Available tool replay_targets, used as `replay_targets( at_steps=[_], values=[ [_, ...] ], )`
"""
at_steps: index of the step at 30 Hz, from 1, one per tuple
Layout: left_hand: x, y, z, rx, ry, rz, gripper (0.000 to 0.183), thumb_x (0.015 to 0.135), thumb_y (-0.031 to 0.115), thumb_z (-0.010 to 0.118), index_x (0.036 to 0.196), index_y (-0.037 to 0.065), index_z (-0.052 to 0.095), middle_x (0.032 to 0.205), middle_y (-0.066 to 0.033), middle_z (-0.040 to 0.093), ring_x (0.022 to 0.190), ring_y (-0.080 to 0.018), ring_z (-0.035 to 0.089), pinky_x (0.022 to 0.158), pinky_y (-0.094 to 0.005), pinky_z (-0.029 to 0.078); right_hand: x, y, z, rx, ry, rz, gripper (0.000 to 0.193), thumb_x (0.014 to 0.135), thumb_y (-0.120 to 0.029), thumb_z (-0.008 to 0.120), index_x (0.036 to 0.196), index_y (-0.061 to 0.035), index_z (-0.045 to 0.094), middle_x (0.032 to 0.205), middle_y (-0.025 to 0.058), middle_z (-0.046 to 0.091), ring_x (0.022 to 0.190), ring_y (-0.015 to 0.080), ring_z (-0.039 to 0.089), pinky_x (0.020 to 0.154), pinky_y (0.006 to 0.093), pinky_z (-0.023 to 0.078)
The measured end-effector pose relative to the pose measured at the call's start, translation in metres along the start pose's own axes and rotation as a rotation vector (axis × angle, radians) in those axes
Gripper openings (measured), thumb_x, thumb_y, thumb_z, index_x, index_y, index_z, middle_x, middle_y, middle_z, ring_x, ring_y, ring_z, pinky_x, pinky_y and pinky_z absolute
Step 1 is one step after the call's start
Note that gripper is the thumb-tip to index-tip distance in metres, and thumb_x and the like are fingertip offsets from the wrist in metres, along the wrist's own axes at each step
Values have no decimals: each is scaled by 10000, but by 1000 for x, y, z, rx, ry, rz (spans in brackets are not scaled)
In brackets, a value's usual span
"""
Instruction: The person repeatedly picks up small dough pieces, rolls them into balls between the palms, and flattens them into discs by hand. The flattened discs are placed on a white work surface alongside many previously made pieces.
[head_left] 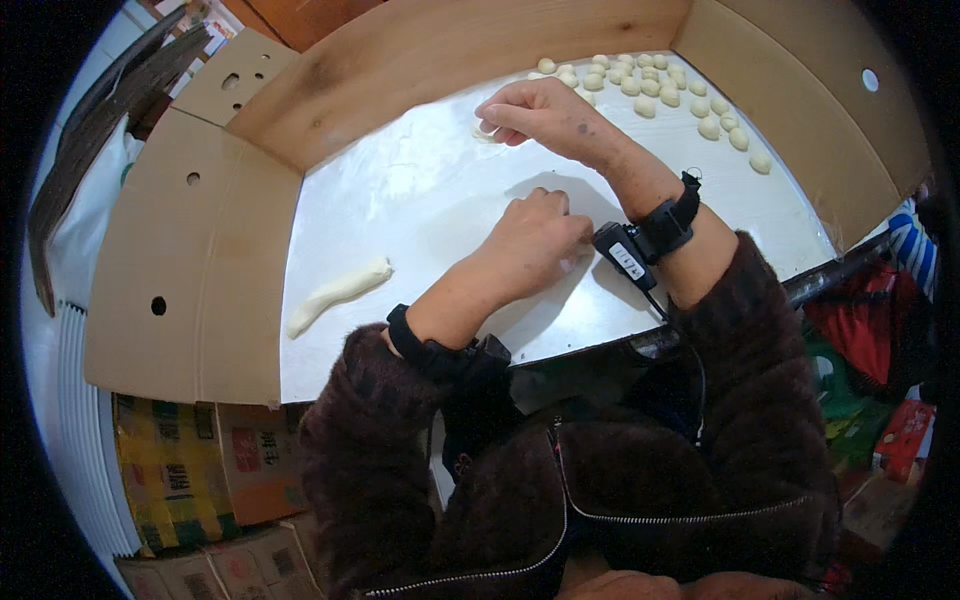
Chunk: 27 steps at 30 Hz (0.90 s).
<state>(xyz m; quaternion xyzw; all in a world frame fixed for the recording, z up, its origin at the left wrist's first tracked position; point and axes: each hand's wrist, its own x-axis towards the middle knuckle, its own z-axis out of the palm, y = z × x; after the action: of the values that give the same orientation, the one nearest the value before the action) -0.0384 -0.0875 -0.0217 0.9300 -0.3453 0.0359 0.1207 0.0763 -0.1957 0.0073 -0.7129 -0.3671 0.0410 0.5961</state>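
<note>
On a white board [430,240] dusted with flour, my right hand [535,115] reaches to the far middle with its thumb and fingers pinched together. Its fingertips are over a pale flour-like patch [484,131]; what they hold, if anything, I cannot make out. Closer to me, my left hand [540,243] is closed with curled fingers low over the board, and its grip is hidden from view. A smooth roll of dough [338,297] lies at the left. Several small round dough pieces [648,88] are grouped at the far right.
A wooden panel [400,75] walls the back. Cardboard sheets stand along the left [225,250] and right [800,100] sides. Cardboard boxes [255,465] sit below at the left, and a red bag [860,320] is low at the right. Black bands are on both wrists.
</note>
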Motion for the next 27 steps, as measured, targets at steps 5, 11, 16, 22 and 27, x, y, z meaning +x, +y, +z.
replay_targets(
  at_steps=[5,11,16,22,27],
  values=[
    [-4,-13,-4,-115,93,-61,148,778,126,692,884,55,619,853,-124,596,829,-300,591,738,-388,488,-1,-2,1,37,7,-6,306,907,-302,620,968,-8,681,869,65,683,784,117,634,713,250,524],
    [-8,-41,-32,-557,252,-378,116,861,124,655,836,29,594,843,-36,649,772,-109,611,708,-266,507,-1,-4,0,41,-107,-13,345,914,-340,608,1012,-19,690,892,87,690,794,141,648,738,273,539],
    [-14,-69,-53,-1223,613,-267,102,878,115,652,894,69,562,920,-62,645,833,-153,632,792,-336,534,-6,-12,3,119,-164,116,412,953,-385,515,1060,-16,661,945,101,671,882,163,645,732,289,547],
    [-22,-76,-54,-1216,767,-226,112,874,118,667,883,72,566,962,-78,654,867,-147,618,818,-322,514,-7,-17,8,217,-199,89,399,922,-302,596,1173,8,606,991,129,670,880,181,659,763,303,563],
    [-17,-72,-51,-1116,874,-243,155,870,114,675,903,7,569,976,-125,654,895,-152,620,812,-292,509,-6,-13,11,232,-142,100,406,894,-238,634,1204,20,589,1002,130,673,861,175,665,757,293,564]
  ],
)
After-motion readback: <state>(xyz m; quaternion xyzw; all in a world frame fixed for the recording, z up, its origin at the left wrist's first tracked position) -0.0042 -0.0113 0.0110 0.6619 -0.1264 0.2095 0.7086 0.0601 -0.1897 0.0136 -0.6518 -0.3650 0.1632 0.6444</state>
